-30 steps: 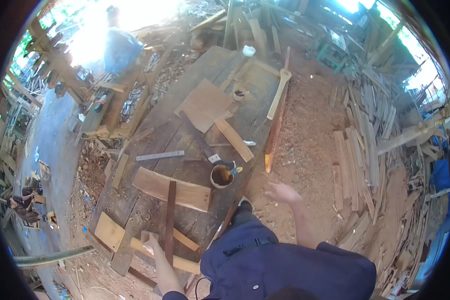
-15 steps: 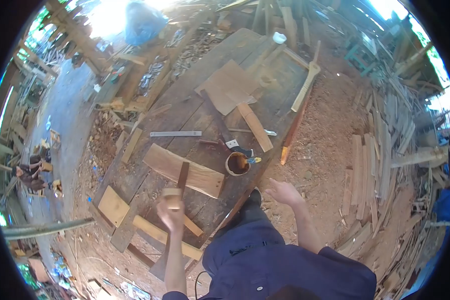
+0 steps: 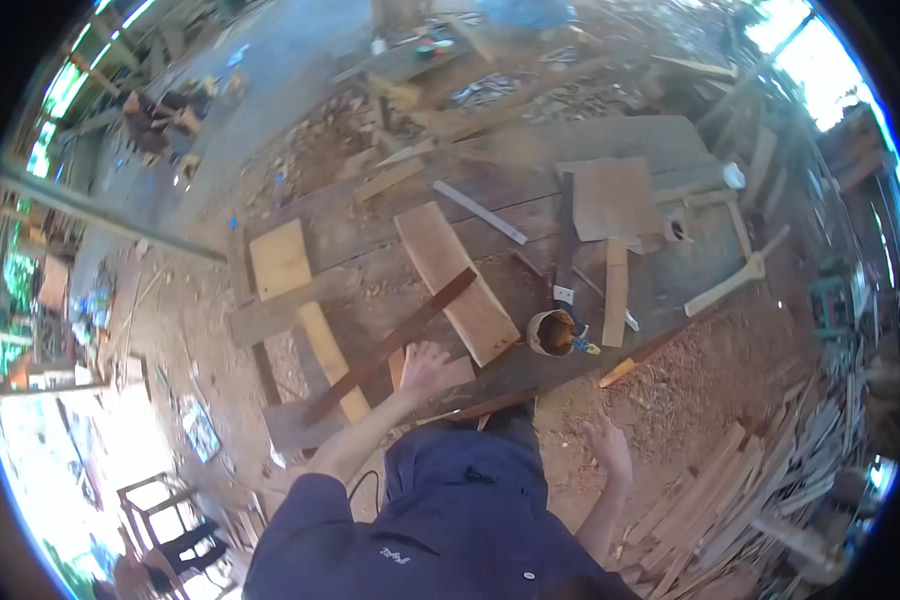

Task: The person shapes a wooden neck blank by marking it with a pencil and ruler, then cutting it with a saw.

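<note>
My left hand (image 3: pixel 427 372) is over the near side of the workbench, its fingers closed around a small wooden block (image 3: pixel 458 373) that sticks out on its right. A long dark strip of wood (image 3: pixel 400 335) lies slantwise just beyond that hand, crossing a wide brown board (image 3: pixel 460 285) with a rough edge. An orange-brown wood piece (image 3: pixel 397 366) shows partly at the hand's left. Out past the bench edge, my right hand (image 3: pixel 610 447) hangs over the dirt floor, empty, fingers apart.
The workbench (image 3: pixel 510 215) carries a round pot (image 3: pixel 550 332) with a brush, a handsaw (image 3: pixel 565 270), a metal ruler (image 3: pixel 480 212), a brown sheet (image 3: pixel 615 197) and a pale square board (image 3: pixel 280 260). Stacked timber (image 3: pixel 730 500) lies at right. Another person (image 3: pixel 155 125) sits far left.
The view has swung, so the bench appears turned. My left hand has lowered with the block from its raised place to the bench's near side. My right hand stays empty off the bench.
</note>
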`<state>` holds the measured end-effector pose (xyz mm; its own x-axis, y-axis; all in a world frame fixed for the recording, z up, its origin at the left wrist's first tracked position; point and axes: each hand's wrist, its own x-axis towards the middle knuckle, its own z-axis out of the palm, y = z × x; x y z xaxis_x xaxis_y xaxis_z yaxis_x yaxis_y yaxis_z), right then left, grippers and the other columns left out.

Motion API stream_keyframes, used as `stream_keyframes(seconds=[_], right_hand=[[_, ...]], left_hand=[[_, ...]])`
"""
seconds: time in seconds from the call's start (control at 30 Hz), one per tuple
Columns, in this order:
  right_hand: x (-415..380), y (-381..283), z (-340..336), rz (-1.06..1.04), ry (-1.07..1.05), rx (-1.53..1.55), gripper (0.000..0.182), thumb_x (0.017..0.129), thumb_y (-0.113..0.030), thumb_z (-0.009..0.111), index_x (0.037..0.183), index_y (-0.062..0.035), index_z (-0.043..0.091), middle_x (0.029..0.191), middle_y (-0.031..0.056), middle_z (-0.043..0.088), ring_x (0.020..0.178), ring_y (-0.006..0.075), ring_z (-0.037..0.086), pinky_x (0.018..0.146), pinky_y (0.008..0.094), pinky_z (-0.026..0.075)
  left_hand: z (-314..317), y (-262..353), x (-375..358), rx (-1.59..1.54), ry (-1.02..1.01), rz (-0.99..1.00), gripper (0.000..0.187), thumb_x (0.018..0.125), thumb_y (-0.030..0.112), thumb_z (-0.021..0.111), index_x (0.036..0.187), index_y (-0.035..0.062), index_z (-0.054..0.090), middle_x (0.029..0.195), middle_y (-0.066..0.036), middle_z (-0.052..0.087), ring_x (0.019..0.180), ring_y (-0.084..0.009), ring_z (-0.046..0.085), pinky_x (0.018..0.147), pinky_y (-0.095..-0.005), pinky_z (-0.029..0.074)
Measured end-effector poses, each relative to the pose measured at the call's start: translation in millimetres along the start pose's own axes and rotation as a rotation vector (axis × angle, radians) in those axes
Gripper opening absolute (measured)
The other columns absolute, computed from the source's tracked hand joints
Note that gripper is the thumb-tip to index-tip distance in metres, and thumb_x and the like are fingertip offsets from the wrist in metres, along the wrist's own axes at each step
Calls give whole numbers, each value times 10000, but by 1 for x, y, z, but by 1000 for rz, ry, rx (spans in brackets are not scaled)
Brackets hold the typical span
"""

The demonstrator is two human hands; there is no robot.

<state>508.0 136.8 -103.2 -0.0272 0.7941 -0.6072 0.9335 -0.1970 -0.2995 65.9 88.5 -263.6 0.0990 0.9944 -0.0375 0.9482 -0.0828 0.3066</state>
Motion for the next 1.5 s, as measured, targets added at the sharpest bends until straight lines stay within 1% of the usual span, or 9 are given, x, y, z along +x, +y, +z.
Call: stream_keyframes(seconds=[0.13, 0.27, 0.3, 0.37, 0.5, 0.83, 1.13, 1.3, 1.5], right_hand=[[-1, -38, -19, 1, -58, 19, 626, 1023, -438, 641, 1515, -64, 540, 1075, 298, 736, 1096, 475, 694, 931, 541, 540], [18, -44, -14, -248, 49, -70, 625, 1035, -435, 622, 1517, -47, 533, 1167, 314, 715, 1156, 483, 667, 942, 543, 532], [22, -54, -20, -86, -63, -53, 660, 1033, -441, 633, 1527, -18, 519, 1365, 297, 652, 1328, 432, 601, 1067, 494, 490], [26, -70, -24, -158, -16, -76, 656, 1030, -438, 639, 1527, -25, 523, 1333, 288, 673, 1300, 438, 617, 1052, 493, 497], [47, -80, -26, -183, -117, -59, 627, 1045, -441, 608, 1518, -36, 527, 1293, 308, 679, 1231, 479, 630, 1020, 535, 511], [56, -112, -53, -262, -90, -105, 675, 1033, -443, 615, 1558, -39, 487, 1328, 269, 686, 1260, 424, 648, 1033, 483, 515], [67, -105, -48, -234, -95, -183, 680, 1028, -453, 618, 1543, -25, 501, 1349, 278, 672, 1269, 439, 638, 1035, 485, 513], [66, -107, -41, -245, -118, -208, 672, 1028, -452, 621, 1532, -20, 515, 1381, 292, 647, 1297, 433, 622, 1044, 478, 512], [62, -119, -40, -207, -132, -159, 680, 1037, -448, 613, 1543, -10, 496, 1180, 285, 730, 1175, 435, 686, 980, 492, 524]], left_hand=[[-19, -40, -11, 93, 378, -414, 503, 859, 406, 755, 1241, 98, 643, 1224, -123, 607, 1241, -317, 532, 1041, -481, 365], [-26, -91, -43, 8, 133, -578, 613, 850, 506, 770, 1325, 134, 658, 1208, -101, 679, 1219, -295, 592, 1042, -468, 363], [-28, -99, -46, 11, 143, -603, 613, 850, 506, 770, 1325, 134, 658, 1208, -101, 679, 1219, -295, 592, 1042, -468, 363], [-34, -108, -56, -181, -123, -702, 596, 853, 530, 767, 1316, 166, 683, 1186, -81, 715, 1167, -271, 640, 1021, -463, 377], [-16, -111, -69, -50, -1, -551, 568, 826, 482, 788, 1279, 152, 698, 1189, -60, 696, 1122, -267, 661, 966, -447, 431], [-29, -109, -65, -107, 287, -659, 482, 836, 281, 797, 1241, 84, 626, 1154, -113, 664, 1126, -333, 666, 887, -509, 545], [-55, -215, -74, -105, 377, -1269, 479, 844, 399, 823, 1136, 38, 707, 1102, -175, 735, 1025, -387, 733, 907, -480, 573], [-43, -233, -80, -108, 207, -1402, 640, 835, 478, 832, 1273, 48, 652, 1178, -187, 714, 1133, -371, 704, 930, -503, 565], [-28, -218, -83, -123, 56, -1438, 938, 792, 531, 876, 1485, 68, 446, 1383, -185, 604, 1324, -369, 583, 1003, -520, 543]])
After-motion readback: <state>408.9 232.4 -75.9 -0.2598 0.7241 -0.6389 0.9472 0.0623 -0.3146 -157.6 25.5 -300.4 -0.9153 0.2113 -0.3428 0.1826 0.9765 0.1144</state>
